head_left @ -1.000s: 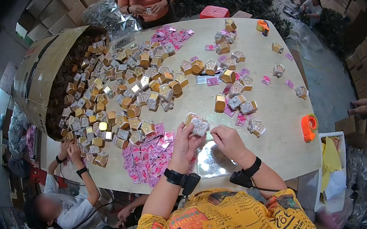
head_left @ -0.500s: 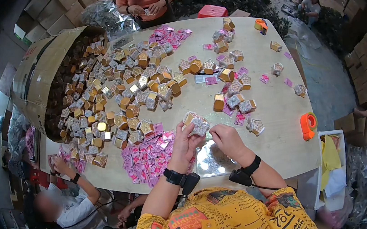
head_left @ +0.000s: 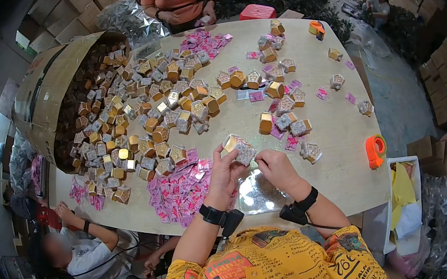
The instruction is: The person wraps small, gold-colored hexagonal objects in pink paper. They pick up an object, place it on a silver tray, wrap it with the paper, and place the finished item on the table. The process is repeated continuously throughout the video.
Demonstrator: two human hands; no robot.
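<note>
Glittery gold-edged box (head_left: 244,152) in the grip of left hand (head_left: 223,174), closed right hand (head_left: 278,167) just beside it.

A big brown cardboard box (head_left: 36,115) lies at the left end of the pale smooth bench (head_left: 339,125), mouth to the right. From there the heap of gold-and-white pentagonal pieces (head_left: 160,134) spreads rightward. On its near side is a pile of small flat pink packets (head_left: 183,194). Farther right, the left hand (head_left: 225,175) holds one glittery pentagonal piece (head_left: 244,152), with the right hand (head_left: 277,169) just right of it. Near the right edge is an orange tape dispenser (head_left: 372,156).
</note>
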